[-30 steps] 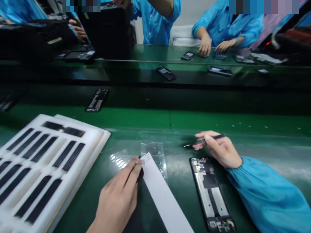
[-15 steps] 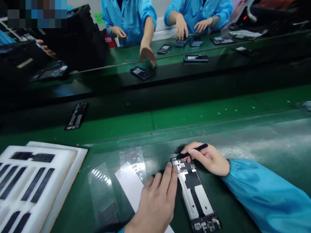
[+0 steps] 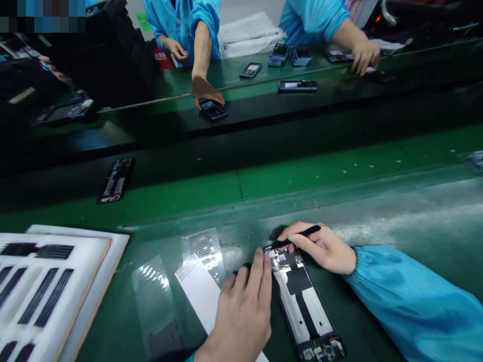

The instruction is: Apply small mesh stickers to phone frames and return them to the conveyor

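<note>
Lower centre: right hand (image 3: 324, 249) is pinching a slim black tool (image 3: 311, 231) at an opened phone (image 3: 304, 301); left hand (image 3: 243, 306), fingers extended, should be steadying its corner.

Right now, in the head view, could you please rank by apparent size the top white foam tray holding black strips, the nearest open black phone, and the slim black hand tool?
1. Top white foam tray, though cut off by the frame
2. Open black phone
3. Slim black tool, partly hidden
</note>
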The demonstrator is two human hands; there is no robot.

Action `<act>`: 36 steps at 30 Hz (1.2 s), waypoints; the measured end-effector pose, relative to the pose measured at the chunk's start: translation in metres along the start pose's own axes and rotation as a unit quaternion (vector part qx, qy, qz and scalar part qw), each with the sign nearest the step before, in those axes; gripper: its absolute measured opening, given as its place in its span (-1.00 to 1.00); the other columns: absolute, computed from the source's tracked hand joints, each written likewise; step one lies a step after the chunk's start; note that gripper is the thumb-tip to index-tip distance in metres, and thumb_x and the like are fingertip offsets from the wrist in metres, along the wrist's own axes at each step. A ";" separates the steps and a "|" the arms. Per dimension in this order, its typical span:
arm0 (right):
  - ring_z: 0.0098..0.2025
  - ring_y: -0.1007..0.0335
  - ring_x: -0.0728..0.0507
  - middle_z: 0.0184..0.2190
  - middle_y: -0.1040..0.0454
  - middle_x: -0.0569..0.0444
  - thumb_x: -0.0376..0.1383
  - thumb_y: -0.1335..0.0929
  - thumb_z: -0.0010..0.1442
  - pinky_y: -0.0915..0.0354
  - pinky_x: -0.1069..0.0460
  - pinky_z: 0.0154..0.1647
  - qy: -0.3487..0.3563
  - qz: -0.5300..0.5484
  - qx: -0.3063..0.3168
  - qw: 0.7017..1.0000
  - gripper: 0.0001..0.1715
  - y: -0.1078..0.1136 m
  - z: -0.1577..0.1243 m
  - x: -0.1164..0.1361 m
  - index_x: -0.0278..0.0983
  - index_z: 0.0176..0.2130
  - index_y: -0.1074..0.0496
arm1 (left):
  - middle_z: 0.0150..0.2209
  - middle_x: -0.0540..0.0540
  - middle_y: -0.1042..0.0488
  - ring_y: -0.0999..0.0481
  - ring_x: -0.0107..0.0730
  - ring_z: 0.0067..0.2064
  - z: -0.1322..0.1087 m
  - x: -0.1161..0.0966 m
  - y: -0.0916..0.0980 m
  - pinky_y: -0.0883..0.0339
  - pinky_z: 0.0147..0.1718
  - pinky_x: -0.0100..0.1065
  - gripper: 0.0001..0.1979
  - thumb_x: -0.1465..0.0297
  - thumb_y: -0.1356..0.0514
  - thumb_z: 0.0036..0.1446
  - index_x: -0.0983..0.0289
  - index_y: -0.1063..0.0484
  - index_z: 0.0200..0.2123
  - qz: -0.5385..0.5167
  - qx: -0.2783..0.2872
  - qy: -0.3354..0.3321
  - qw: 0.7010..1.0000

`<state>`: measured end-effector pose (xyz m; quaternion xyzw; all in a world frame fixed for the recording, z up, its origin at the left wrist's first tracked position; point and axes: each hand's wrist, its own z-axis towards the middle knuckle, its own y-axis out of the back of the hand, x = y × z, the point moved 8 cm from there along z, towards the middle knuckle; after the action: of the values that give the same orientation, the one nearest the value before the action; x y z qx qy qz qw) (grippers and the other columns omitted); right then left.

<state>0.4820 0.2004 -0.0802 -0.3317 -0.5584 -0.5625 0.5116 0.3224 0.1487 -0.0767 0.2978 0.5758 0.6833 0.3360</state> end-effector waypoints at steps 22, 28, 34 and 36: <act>-0.51 -0.48 -0.02 -0.44 -0.63 -0.04 0.06 -0.47 0.17 -0.35 0.11 -0.49 -0.170 0.382 -0.094 0.903 -0.51 0.009 0.008 -0.041 -0.33 -0.24 -0.50 | 0.06 0.24 -0.50 -0.58 -0.26 -0.02 -0.006 0.041 0.023 -0.55 -0.15 -0.28 -0.61 0.44 0.03 0.35 0.23 -0.12 0.23 -0.337 0.028 0.189 0.922; -0.53 -0.47 -0.01 -0.48 -0.63 -0.07 0.03 -0.49 0.16 -0.34 0.14 -0.52 -0.173 0.415 -0.084 0.889 -0.51 0.012 0.015 -0.041 -0.38 -0.27 -0.50 | -0.08 0.25 -0.60 -0.61 -0.22 -0.19 -0.017 -0.043 0.045 -0.54 -0.34 -0.33 -0.70 0.57 0.01 0.26 0.38 -0.40 -0.01 -0.131 -0.053 -0.113 0.983; -0.55 -0.48 0.00 -0.50 -0.62 -0.09 -0.13 -0.36 0.38 -0.36 0.16 -0.52 -0.184 0.429 -0.069 0.882 -0.63 0.011 0.018 -0.043 -0.40 -0.29 -0.49 | -0.10 0.25 -0.60 -0.55 -0.25 -0.28 -0.012 -0.088 0.040 -0.50 -0.39 -0.33 -0.72 0.58 -0.02 0.28 0.40 -0.48 -0.06 -0.092 -0.011 -0.207 0.974; -0.55 -0.48 0.00 -0.51 -0.62 -0.09 -0.17 -0.33 0.41 -0.36 0.17 -0.53 -0.185 0.430 -0.064 0.881 -0.64 0.011 0.019 -0.043 -0.40 -0.29 -0.49 | -0.08 0.26 -0.59 -0.56 -0.25 -0.24 -0.013 -0.088 0.038 -0.50 -0.38 -0.36 -0.67 0.59 0.00 0.28 0.42 -0.46 0.02 -0.093 -0.002 -0.215 0.972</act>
<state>0.4992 0.2293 -0.1145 -0.6694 -0.4075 -0.2504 0.5685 0.3600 0.0663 -0.0434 0.3822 0.5139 0.5702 0.5145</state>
